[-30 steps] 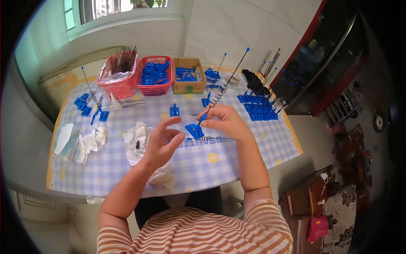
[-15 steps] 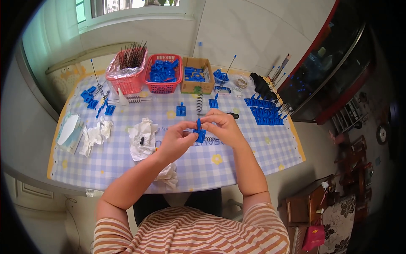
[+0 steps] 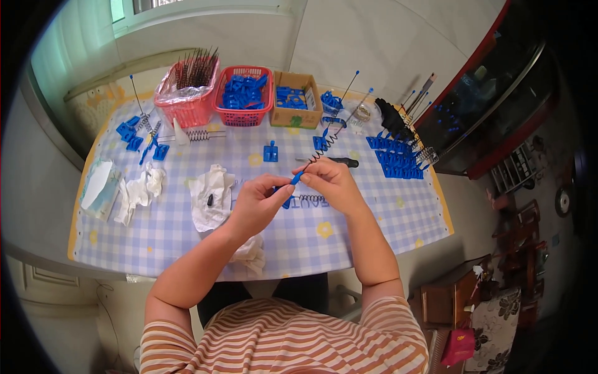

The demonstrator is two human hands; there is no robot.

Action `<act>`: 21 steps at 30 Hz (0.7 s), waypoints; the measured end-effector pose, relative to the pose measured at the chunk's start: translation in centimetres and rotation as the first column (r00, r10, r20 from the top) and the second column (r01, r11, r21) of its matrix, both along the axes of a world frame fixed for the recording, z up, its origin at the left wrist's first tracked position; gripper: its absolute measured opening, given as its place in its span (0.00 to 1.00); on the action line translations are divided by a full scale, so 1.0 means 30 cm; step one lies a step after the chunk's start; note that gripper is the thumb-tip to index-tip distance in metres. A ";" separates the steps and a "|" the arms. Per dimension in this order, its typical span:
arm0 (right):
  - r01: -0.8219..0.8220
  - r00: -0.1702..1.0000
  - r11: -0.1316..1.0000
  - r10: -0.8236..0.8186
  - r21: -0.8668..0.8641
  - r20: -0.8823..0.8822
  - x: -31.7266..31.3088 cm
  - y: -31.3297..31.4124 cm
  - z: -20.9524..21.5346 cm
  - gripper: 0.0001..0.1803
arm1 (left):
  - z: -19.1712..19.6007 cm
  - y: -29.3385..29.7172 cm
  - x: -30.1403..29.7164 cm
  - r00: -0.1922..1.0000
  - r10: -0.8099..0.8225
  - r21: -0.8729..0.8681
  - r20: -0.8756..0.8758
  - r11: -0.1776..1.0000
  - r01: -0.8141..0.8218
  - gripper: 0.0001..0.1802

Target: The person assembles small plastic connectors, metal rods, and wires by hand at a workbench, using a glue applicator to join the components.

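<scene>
Both hands, left hand [image 3: 258, 199] and right hand [image 3: 330, 181], pinch one blue rod [image 3: 298, 177] with its spring [image 3: 324, 144]; finished pieces [image 3: 395, 159] lie right, baskets [image 3: 243, 96] still full.

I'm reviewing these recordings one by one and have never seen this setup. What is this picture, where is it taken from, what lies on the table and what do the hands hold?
No machine here: a person works with bare hands. The one picture comes from a fisheye camera on the person's head, looking down, so straight edges bend. The left hand and right hand meet over a checked tablecloth and together hold a small blue plastic piece with a rod and coiled spring rising from it. At the far edge stand a pink basket of dark rods, a red basket of blue parts and a cardboard box. White tissues lie to the left, rows of blue parts to the right.
</scene>
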State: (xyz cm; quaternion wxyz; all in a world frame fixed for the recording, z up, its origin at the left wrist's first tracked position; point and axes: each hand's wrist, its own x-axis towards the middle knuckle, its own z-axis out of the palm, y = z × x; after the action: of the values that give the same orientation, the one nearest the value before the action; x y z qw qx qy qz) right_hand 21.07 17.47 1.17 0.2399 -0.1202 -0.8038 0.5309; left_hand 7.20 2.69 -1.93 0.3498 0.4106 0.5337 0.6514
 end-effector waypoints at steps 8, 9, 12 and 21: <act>-0.055 0.998 0.984 0.048 -0.168 -0.049 -0.010 -0.011 -0.017 0.07 | 0.025 -0.010 0.020 0.986 0.125 0.055 -0.114 0.991 -0.120 0.07; -0.059 0.997 0.982 0.049 -0.177 -0.063 -0.010 -0.011 -0.022 0.07 | 0.031 -0.012 0.023 0.980 0.140 0.069 -0.145 0.989 -0.131 0.07; -0.065 0.996 0.980 0.051 -0.187 -0.079 -0.012 -0.016 -0.021 0.06 | 0.039 -0.017 0.027 0.965 0.170 0.093 -0.197 0.984 -0.154 0.06; -0.047 0.993 0.990 0.032 -0.131 -0.109 -0.016 -0.015 -0.031 0.06 | 0.041 -0.018 0.035 0.948 0.203 0.147 -0.244 0.974 -0.171 0.06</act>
State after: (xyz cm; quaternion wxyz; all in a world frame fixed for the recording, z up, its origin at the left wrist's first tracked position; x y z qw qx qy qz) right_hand 20.59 17.03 0.22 0.2635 -0.0913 -0.7549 0.5936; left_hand 8.25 2.15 -0.69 0.1880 0.4601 0.5694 0.6548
